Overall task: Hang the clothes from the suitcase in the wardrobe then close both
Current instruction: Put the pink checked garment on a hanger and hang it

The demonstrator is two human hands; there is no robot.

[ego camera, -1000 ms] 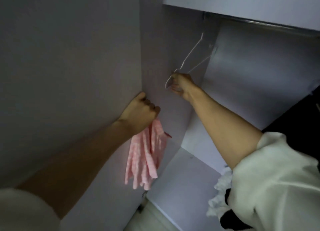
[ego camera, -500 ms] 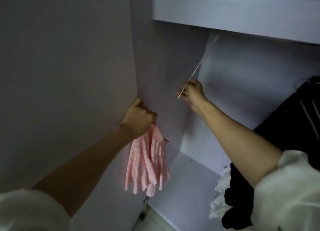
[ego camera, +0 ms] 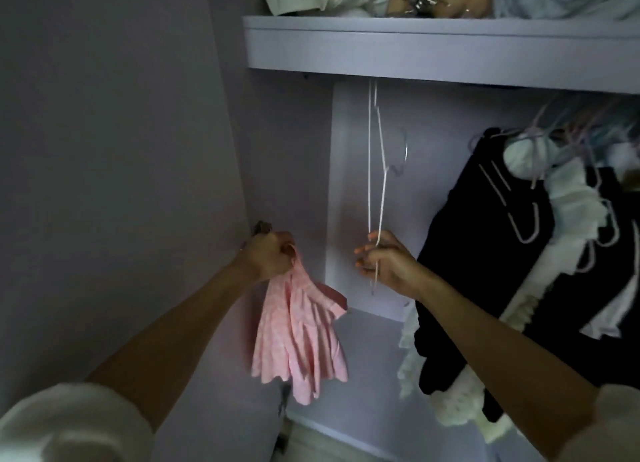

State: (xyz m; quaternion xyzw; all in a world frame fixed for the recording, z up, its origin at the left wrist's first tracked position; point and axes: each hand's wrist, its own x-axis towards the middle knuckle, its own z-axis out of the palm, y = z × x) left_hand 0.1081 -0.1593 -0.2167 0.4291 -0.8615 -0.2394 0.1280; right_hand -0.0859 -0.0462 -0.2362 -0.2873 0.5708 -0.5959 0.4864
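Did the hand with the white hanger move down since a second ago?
Yes. The right hand holding the white hanger has dropped lower and nearer, away from the shelf; before, it reached up close under it.

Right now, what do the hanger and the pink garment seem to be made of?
The hanger in the right hand looks like thin metal wire with a white coating: very slim, evenly bent. The pink garment in the left hand looks like light woven fabric, matte, hanging in soft folds.

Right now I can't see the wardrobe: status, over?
Left hand grips pink garment. Right hand holds white hanger, off the rail. Dark clothes hang right.
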